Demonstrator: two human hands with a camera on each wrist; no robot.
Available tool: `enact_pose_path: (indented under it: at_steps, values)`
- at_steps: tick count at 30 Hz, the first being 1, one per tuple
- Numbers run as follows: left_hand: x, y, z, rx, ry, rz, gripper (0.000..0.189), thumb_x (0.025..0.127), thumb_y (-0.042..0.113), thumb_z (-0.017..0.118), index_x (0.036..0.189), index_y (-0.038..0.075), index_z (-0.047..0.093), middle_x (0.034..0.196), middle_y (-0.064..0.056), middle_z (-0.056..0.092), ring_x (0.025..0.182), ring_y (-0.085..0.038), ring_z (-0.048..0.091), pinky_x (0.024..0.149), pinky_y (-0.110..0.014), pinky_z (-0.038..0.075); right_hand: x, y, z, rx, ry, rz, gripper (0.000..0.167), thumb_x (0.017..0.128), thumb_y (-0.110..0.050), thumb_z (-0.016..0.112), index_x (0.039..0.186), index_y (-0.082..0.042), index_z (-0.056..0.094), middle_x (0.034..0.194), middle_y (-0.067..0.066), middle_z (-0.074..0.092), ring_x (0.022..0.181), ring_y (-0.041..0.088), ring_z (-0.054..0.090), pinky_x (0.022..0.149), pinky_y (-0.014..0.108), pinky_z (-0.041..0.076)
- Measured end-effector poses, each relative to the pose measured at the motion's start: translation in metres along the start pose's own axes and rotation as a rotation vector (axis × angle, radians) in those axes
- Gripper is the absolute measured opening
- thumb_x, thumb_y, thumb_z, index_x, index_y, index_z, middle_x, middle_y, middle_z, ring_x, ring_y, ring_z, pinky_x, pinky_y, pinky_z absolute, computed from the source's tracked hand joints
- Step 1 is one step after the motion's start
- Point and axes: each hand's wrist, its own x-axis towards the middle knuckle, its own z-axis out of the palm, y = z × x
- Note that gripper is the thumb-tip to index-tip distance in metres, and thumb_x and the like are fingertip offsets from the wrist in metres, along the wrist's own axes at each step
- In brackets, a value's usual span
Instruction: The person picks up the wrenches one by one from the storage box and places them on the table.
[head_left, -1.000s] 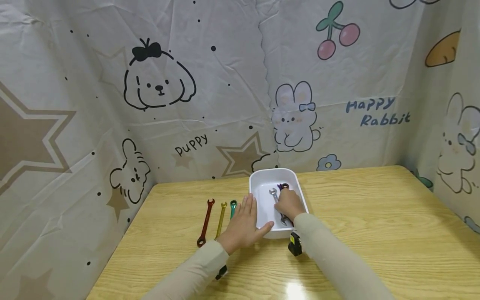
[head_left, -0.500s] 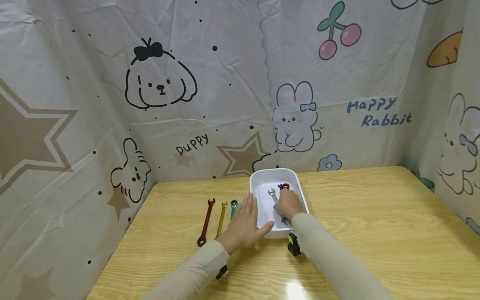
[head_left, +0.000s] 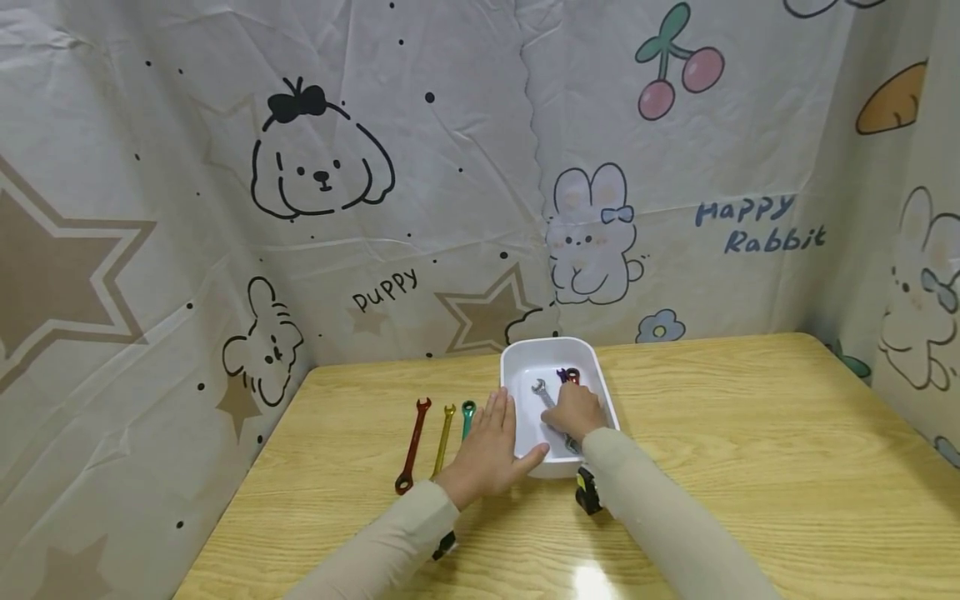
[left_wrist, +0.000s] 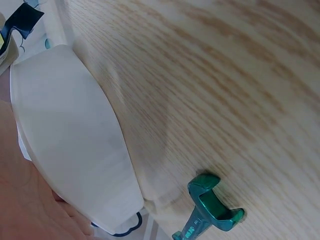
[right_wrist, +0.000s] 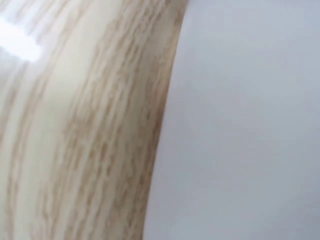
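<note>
L hand (head_left: 486, 454) lay w/ fingers straight, released, against L side of white tray (head_left: 557, 468) on worktop (head_left: 712, 433). R hand (head_left: 577, 410) was inside tray, fingers curled at silver wrench (head_left: 544, 396), which lay slanted, partly under them; couldn't tell if gripped. Purple wrench (head_left: 562, 376) showed just beyond R hand, in tray. Red wrench (head_left: 414, 446), yellow wrench (head_left: 444, 437) & green wrench (head_left: 468, 412) lay approx. parallel L of tray, last 2 partly hidden.
</note>
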Motion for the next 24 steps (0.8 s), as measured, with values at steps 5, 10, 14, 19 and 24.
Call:
enact_pose_path:
  at_steps: [5,10,14,19,24]
  values:
    - [0.0007,-0.0005,0.0008,0.006,0.005,0.001,0.096,0.093,0.068,0.031,0.149,-0.009,0.016,0.157,-0.026,0.01,0.146,-0.036,0.009,0.115,-0.051,0.02,0.0058,0.004,0.0033,-0.028,-0.004,-0.008,0.02,0.072,-0.014,0.071,0.067,-0.003,0.056,0.066,0.009,0.056,0.06,0.022,0.053,0.055,0.033,0.044]
    - [0.0009,-0.0009,0.0029,0.006,0.012,0.002,0.096,0.093,0.067,0.031,0.149,-0.009,0.016,0.157,-0.026,0.01,0.145,-0.037,0.011,0.115,-0.051,0.02,0.0068,0.0045,0.003,-0.055,0.013,-0.036,0.016,0.072,-0.01,0.071,0.071,0.0,0.059,0.067,0.01,0.057,0.061,0.024,0.054,0.057,0.036,0.046]
    - [0.0007,-0.0011,0.0034,0.001,0.016,0.001,0.096,0.093,0.067,0.031,0.149,-0.009,0.016,0.157,-0.026,0.01,0.146,-0.037,0.01,0.115,-0.051,0.019,0.0069,0.003,0.0023,-0.06,0.02,-0.036,0.009,0.071,-0.005,0.066,0.07,-0.001,0.058,0.07,0.013,0.059,0.063,0.027,0.055,0.061,0.041,0.048]
    - [0.0002,-0.0005,0.0028,0.0,0.015,0.001,0.095,0.093,0.067,0.031,0.149,-0.009,0.016,0.157,-0.026,0.009,0.146,-0.036,0.009,0.115,-0.051,0.019,0.0081,0.0027,0.0028,-0.047,0.009,-0.032,0.003,0.069,0.0,0.06,0.069,0.0,0.057,0.069,0.015,0.058,0.063,0.028,0.054,0.06,0.041,0.048]
    - [-0.0007,0.0011,0.0008,-0.003,0.012,0.002,0.095,0.094,0.066,0.031,0.149,-0.009,0.016,0.157,-0.026,0.01,0.146,-0.036,0.008,0.115,-0.051,0.019,0.0083,0.0033,0.0033,-0.023,-0.007,-0.043,0.015,0.069,0.001,0.061,0.063,-0.004,0.05,0.062,0.009,0.051,0.06,0.024,0.051,0.056,0.036,0.044]
